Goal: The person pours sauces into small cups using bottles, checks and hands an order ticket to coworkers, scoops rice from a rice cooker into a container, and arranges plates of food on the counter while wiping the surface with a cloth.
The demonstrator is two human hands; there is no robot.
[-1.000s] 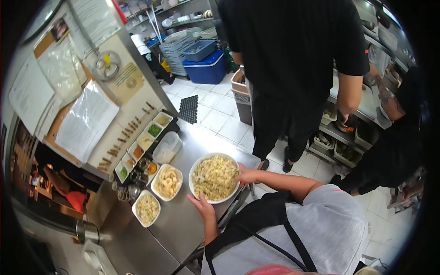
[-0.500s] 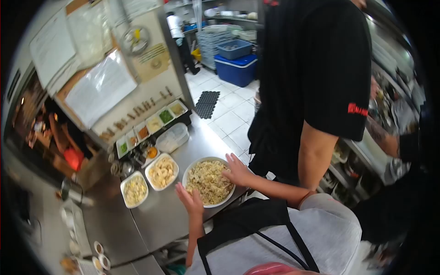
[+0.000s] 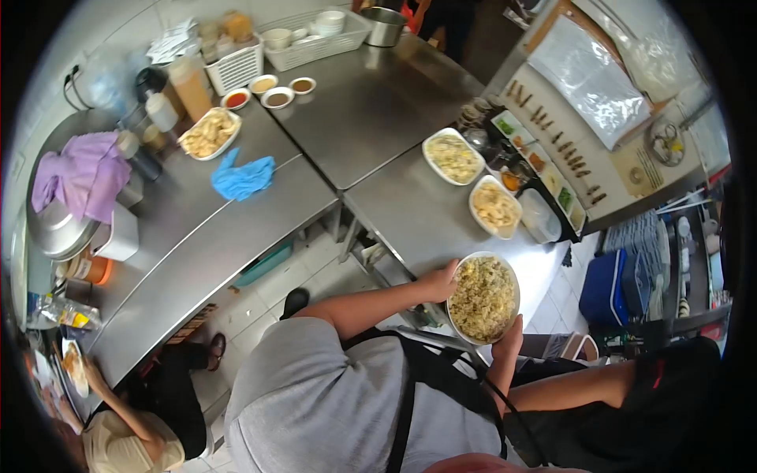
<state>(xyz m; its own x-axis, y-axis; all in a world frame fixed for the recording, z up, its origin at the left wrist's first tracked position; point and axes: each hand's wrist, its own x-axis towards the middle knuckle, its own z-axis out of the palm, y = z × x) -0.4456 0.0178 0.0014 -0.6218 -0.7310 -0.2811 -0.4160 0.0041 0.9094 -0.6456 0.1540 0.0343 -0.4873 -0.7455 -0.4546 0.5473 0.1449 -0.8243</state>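
A round white bowl of fried rice [image 3: 483, 298] is held at the edge of the steel table [image 3: 394, 206]. My left hand [image 3: 438, 281] grips its left rim, with the thumb over the edge. At the bowl's lower right, my right hand [image 3: 509, 339] is closed round the rim from outside. Behind the bowl stand a white dish of pale, fried-looking pieces [image 3: 495, 206] and a white dish of rice [image 3: 453, 156]. A clear plastic tub [image 3: 539, 216] is beside them.
A black rack of condiment trays [image 3: 544, 167] lines the wall. Blue gloves [image 3: 243, 175], another food dish [image 3: 210, 134], sauce cups [image 3: 277, 97] and a purple cloth [image 3: 81, 175] lie on the left counter. One person [image 3: 134, 433] is at lower left, another person's arm [image 3: 572, 390] at right.
The view has swung left, bringing the left counter into sight. My hands, which were spread beside the bowl, have closed on its rim. The person in black now appears at lower right.
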